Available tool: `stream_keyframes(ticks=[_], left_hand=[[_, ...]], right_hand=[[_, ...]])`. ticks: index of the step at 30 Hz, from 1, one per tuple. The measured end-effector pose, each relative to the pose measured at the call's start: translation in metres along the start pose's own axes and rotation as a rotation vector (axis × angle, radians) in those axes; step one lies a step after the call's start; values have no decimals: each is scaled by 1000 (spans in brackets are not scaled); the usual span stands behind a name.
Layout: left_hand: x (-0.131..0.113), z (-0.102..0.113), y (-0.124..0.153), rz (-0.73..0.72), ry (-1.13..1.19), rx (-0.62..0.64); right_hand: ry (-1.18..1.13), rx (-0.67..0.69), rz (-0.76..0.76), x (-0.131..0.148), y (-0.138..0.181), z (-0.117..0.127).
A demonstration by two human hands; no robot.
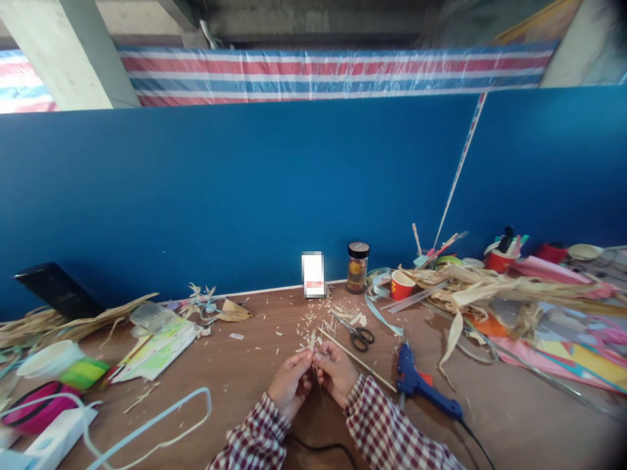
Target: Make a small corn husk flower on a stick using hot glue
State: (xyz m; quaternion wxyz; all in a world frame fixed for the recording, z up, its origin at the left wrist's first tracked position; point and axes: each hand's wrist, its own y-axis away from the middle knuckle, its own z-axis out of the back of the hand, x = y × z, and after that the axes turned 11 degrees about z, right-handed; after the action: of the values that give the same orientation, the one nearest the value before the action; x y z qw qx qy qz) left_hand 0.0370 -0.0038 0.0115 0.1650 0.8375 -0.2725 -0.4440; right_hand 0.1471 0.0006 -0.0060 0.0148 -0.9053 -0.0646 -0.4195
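Over the wooden table (362, 431), my left hand (292, 380) and my right hand (335, 371) meet with fingertips pinched together. Between them a small pale pointed piece (313, 339) sticks up; it is too small to name its kind. Both hands are closed on it. Just beyond the fingertips lie many pale shavings (306, 320). A thin light stick (365, 364) slants past my right hand. Black-handled scissors (361, 337) rest a little farther off, among the scraps. To the right lies a blue glue gun (424, 385) with its black cord.
A lidded jar (358, 269) and a red paper cup (402, 285) stand near the blue partition (255, 196). Dried corn husks (504, 287) and coloured paper pile up at right. At left are a booklet (157, 352), a pink pouch (42, 408) and a white power strip (61, 437).
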Motion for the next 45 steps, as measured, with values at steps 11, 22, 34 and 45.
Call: stream_keyframes(ticks=[11, 22, 34, 45], left_hand=[[-27, 3, 22, -126, -38, -142], [-51, -16, 71, -317, -301, -33], [-28, -10, 55, -365, -346, -76], [-22, -14, 54, -218, -127, -36]], right_hand=[[291, 32, 15, 15, -1, -6], [287, 103, 77, 69, 17, -51], [603, 371, 240, 75, 25, -53], [614, 341, 204, 66, 25, -44]])
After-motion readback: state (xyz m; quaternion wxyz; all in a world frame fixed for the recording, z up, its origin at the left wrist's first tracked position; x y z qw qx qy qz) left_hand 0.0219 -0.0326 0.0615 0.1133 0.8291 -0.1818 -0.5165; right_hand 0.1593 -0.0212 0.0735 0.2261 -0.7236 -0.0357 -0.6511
